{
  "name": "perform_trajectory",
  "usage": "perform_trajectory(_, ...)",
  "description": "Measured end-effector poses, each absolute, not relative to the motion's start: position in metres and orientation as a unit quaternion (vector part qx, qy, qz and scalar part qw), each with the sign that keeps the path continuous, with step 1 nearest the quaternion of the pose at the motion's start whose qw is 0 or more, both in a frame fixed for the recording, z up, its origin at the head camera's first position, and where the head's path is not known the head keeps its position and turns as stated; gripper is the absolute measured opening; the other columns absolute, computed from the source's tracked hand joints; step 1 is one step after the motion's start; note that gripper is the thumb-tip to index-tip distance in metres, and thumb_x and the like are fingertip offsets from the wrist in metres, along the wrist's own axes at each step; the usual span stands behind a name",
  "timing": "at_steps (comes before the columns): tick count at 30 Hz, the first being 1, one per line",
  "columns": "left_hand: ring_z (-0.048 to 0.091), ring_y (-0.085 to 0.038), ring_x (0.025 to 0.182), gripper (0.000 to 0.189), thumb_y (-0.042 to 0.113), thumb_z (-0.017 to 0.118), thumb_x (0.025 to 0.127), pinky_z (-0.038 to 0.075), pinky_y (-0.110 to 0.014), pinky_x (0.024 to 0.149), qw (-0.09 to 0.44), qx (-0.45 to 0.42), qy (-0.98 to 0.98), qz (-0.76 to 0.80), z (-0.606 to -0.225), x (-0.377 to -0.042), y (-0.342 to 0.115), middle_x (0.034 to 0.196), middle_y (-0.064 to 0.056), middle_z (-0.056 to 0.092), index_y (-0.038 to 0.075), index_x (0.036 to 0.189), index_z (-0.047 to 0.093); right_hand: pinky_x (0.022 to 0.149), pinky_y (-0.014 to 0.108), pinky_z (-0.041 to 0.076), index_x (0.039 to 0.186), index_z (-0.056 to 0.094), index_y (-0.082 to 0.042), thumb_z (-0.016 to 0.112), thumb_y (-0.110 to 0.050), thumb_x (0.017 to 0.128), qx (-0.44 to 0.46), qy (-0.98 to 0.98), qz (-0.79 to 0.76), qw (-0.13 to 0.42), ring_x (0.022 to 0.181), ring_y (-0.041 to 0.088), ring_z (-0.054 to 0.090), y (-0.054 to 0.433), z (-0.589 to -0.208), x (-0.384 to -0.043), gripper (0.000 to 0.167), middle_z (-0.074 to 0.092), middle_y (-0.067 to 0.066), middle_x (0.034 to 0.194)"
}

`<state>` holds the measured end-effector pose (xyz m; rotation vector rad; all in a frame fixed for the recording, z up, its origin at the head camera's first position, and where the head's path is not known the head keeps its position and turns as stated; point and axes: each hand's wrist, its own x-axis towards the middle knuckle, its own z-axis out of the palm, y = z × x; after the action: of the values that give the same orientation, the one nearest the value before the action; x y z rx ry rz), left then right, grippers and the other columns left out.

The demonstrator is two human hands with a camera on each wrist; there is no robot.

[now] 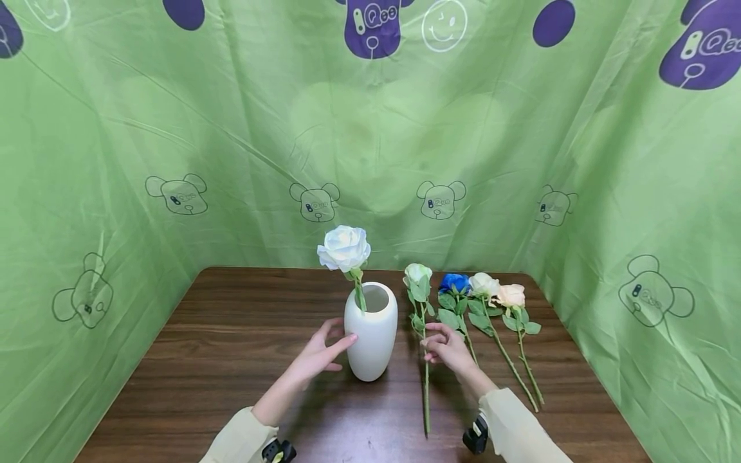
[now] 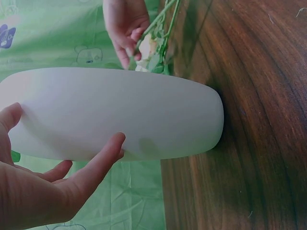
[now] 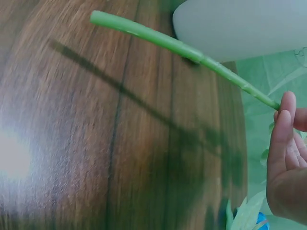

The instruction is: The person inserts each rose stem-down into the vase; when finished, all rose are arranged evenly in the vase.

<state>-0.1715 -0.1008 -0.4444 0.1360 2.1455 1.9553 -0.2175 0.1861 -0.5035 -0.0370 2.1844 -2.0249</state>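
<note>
A white vase (image 1: 370,341) stands upright on the table, with one white rose (image 1: 344,249) in its mouth, leaning left. My left hand (image 1: 317,352) is at the vase's left side, fingers spread and fairly straight, thumb against the wall; the left wrist view shows its fingertips along the vase (image 2: 120,110). To the right of the vase, my right hand (image 1: 448,350) pinches the stem of a pale green-white rose (image 1: 418,273) between thumb and fingers. Its stem (image 3: 192,53) is raised off the table in the right wrist view, casting a separate shadow.
Right of my right hand lie a blue rose (image 1: 455,283), a cream-white rose (image 1: 484,285) and a peach rose (image 1: 512,296), stems toward me. Brown wood-grain table (image 1: 231,360) lies underneath. A green printed cloth (image 1: 370,141) encloses the back and sides.
</note>
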Motion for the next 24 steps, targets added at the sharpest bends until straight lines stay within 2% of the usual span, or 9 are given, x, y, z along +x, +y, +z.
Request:
perform_trajectory(6, 0.046, -0.036, 0.103, 0.062, 0.035, 0.061, 0.083, 0.05, -0.043, 0.065, 0.119, 0.047, 0.734, 0.667, -0.444, -0.171, -0.1, 0.124, -0.024, 0.038, 0.005, 0.129, 0.033, 0.049, 0.025, 0.049, 0.12, 0.041, 0.005, 0.057, 0.007, 0.08, -0.023, 0.714, -0.698, 0.054, 0.052, 0.017, 0.057, 0.183, -0.488, -0.215, 0.044, 0.06, 0.021, 0.088)
perform_trajectory(11, 0.046, -0.036, 0.104, 0.062, 0.035, 0.061, 0.083, 0.05, -0.042, 0.065, 0.118, 0.044, 0.734, 0.667, -0.444, -0.172, -0.1, 0.124, -0.024, 0.039, 0.005, 0.13, 0.033, 0.049, 0.026, 0.049, 0.117, 0.042, 0.005, 0.06, 0.003, 0.079, -0.047, 0.68, -0.732, -0.015, 0.051, 0.016, 0.058, 0.182, -0.478, -0.216, 0.042, 0.06, 0.021, 0.084)
perform_trajectory(14, 0.045, -0.036, 0.104, 0.062, 0.035, 0.061, 0.083, 0.05, -0.042, 0.065, 0.119, 0.045, 0.734, 0.667, -0.444, -0.172, -0.101, 0.125, -0.024, 0.038, 0.004, 0.13, 0.032, 0.048, 0.027, 0.05, 0.117, 0.045, 0.001, 0.062, -0.001, 0.079, -0.099, 0.629, -0.769, -0.055, 0.052, 0.018, 0.059, 0.192, -0.502, -0.235, 0.042, 0.062, 0.018, 0.083)
perform_trajectory(17, 0.045, -0.036, 0.104, 0.062, 0.035, 0.061, 0.083, 0.05, -0.042, 0.065, 0.12, 0.045, 0.734, 0.667, -0.444, -0.172, -0.101, 0.125, -0.024, 0.038, 0.005, 0.13, 0.032, 0.048, 0.027, 0.05, 0.117, 0.047, -0.005, 0.062, 0.0, 0.08, -0.137, 0.586, -0.795, -0.072, 0.054, 0.021, 0.06, 0.202, -0.519, -0.25, 0.041, 0.063, 0.014, 0.085)
perform_trajectory(19, 0.046, -0.036, 0.104, 0.062, 0.035, 0.061, 0.083, 0.05, -0.042, 0.065, 0.121, 0.044, 0.734, 0.667, -0.444, -0.172, -0.101, 0.124, -0.024, 0.038, 0.005, 0.13, 0.032, 0.049, 0.028, 0.049, 0.118, 0.045, -0.004, 0.06, 0.003, 0.08, -0.139, 0.573, -0.803, -0.082, 0.054, 0.023, 0.06, 0.205, -0.523, -0.258, 0.042, 0.062, 0.016, 0.088)
perform_trajectory(20, 0.045, -0.036, 0.104, 0.062, 0.035, 0.061, 0.083, 0.05, -0.042, 0.065, 0.121, 0.044, 0.734, 0.667, -0.444, -0.172, -0.101, 0.124, -0.023, 0.039, 0.005, 0.13, 0.033, 0.049, 0.03, 0.049, 0.118, 0.044, -0.002, 0.058, 0.006, 0.08, -0.13, 0.576, -0.802, -0.086, 0.054, 0.025, 0.059, 0.203, -0.511, -0.252, 0.041, 0.062, 0.018, 0.088)
perform_trajectory(22, 0.045, -0.036, 0.104, 0.062, 0.035, 0.061, 0.083, 0.05, -0.043, 0.065, 0.121, 0.044, 0.734, 0.667, -0.444, -0.172, -0.101, 0.124, -0.023, 0.039, 0.005, 0.13, 0.033, 0.049, 0.032, 0.05, 0.121, 0.042, -0.002, 0.056, 0.007, 0.08, -0.132, 0.57, -0.805, -0.1, 0.054, 0.028, 0.059, 0.209, -0.522, -0.266, 0.044, 0.061, 0.021, 0.092)
perform_trajectory(24, 0.045, -0.037, 0.104, 0.062, 0.035, 0.061, 0.083, 0.05, -0.043, 0.065, 0.12, 0.045, 0.733, 0.668, -0.445, -0.172, -0.101, 0.124, -0.024, 0.039, 0.005, 0.13, 0.033, 0.051, 0.033, 0.05, 0.125, 0.04, -0.006, 0.059, 0.002, 0.081, -0.123, 0.58, -0.796, -0.116, 0.055, 0.028, 0.059, 0.215, -0.541, -0.285, 0.048, 0.061, 0.019, 0.096)
